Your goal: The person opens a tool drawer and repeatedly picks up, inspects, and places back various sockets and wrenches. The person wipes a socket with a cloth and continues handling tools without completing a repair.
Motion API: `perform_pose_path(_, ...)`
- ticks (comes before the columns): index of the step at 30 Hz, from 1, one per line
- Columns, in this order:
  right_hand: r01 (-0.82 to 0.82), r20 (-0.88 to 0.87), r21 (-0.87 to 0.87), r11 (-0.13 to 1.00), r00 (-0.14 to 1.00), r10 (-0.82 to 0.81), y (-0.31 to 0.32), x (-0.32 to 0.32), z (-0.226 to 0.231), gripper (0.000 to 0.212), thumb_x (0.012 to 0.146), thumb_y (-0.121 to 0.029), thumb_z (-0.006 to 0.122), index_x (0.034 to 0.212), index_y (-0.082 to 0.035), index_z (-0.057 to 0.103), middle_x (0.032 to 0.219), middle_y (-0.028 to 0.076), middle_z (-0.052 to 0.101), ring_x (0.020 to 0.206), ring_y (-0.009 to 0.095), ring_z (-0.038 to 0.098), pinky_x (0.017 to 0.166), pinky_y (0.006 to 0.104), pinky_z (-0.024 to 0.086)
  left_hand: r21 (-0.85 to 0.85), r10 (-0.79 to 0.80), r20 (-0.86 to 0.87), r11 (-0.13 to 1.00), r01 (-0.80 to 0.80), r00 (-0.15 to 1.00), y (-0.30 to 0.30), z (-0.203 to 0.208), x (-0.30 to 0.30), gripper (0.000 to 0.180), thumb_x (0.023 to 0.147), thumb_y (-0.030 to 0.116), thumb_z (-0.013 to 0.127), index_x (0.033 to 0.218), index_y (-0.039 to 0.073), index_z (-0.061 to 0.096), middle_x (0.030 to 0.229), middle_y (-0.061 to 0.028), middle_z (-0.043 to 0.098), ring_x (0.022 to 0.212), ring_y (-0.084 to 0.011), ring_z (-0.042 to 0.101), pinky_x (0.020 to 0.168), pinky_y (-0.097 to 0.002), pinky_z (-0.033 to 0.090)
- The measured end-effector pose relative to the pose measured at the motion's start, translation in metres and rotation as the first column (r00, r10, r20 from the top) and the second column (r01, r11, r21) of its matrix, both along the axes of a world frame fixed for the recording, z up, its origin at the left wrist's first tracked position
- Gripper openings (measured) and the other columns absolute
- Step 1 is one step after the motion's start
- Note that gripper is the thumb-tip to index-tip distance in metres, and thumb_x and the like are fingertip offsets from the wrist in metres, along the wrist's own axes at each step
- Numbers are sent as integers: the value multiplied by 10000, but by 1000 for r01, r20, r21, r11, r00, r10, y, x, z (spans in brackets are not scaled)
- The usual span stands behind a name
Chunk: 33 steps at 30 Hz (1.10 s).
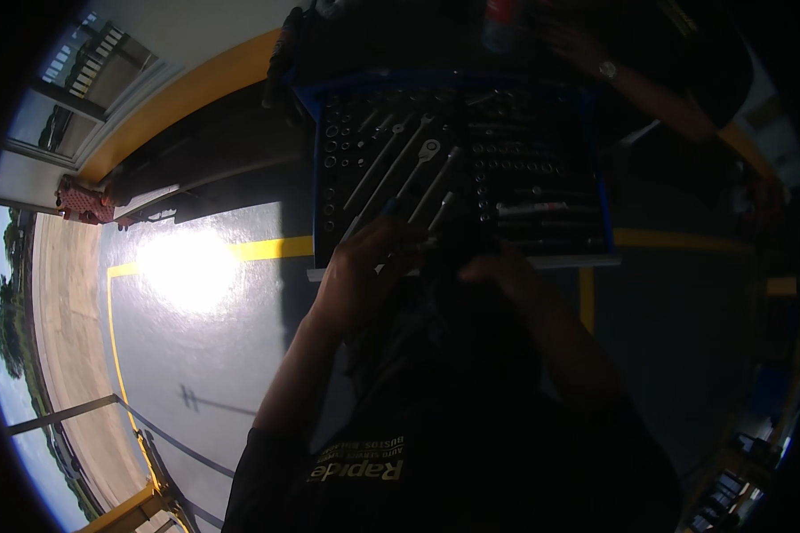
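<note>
An open blue-edged tool drawer (607,204) lies in front of me, filled with sockets and ratchets in dark trays. My left hand (364,262) is over its near edge with fingers bent, beside the lower ends of several long chrome tools; what is in them is lost in shadow. To its right, my right hand (505,271) is at the drawer's front edge, fingers curled inward against a dark, cloth-like shape (449,253) between the hands. A large chrome ratchet (429,151) lies slanted in the left tray, and rows of small sockets (516,166) sit in the right one.
Across the drawer, at the far right, another person's forearm (653,107) with a wristwatch reaches in near a red-topped bottle (500,25). Yellow lines (271,249) cross the grey floor, with strong glare at left. A yellow metal frame (142,506) stands at lower left.
</note>
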State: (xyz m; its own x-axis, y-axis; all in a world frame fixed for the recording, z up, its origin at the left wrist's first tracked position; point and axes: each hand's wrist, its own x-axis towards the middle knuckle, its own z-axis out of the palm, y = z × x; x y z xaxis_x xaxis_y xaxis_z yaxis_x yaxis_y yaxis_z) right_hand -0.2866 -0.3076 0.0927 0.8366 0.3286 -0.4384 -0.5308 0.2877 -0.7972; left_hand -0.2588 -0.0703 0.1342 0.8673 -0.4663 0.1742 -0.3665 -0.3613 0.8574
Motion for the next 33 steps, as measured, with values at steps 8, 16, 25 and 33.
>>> perform_pose_path(8,99,25,212,972,994,-107,2,-5,-4,475,797,-113,699,1248,23,638,1073,129,712,951,225,715,853,341,594,44,-1,223,999,-9,975,0,-12,5,283,899,-33,725,1152,92,744,1203,-76,711,1134,-244,699,922,-385,600)
perform_pose_path(16,40,42,225,973,998,-51,1,-5,3,481,816,-109,710,1273,21,630,1089,115,708,984,210,705,865,340,591,-121,160,-421,966,-230,893,-2,-5,5,271,976,189,700,1178,10,680,1026,-122,728,920,-178,722,785,-318,579)
perform_pose_path(25,-113,256,-135,984,956,145,17,-6,-12,550,836,-4,680,1377,17,584,1164,98,686,1059,191,674,919,345,564,-145,89,-577,967,-209,812,11,-21,11,346,1009,233,660,1212,-47,639,969,-134,722,820,-152,713,687,-278,575)
perform_pose_path(33,20,3,127,992,1000,-21,9,7,-23,470,805,-126,699,1246,30,649,1089,136,707,995,238,697,876,361,578,80,-17,-72,997,23,997,16,-40,7,335,866,-36,752,1190,14,685,1229,-154,648,1044,-254,729,864,-353,630)
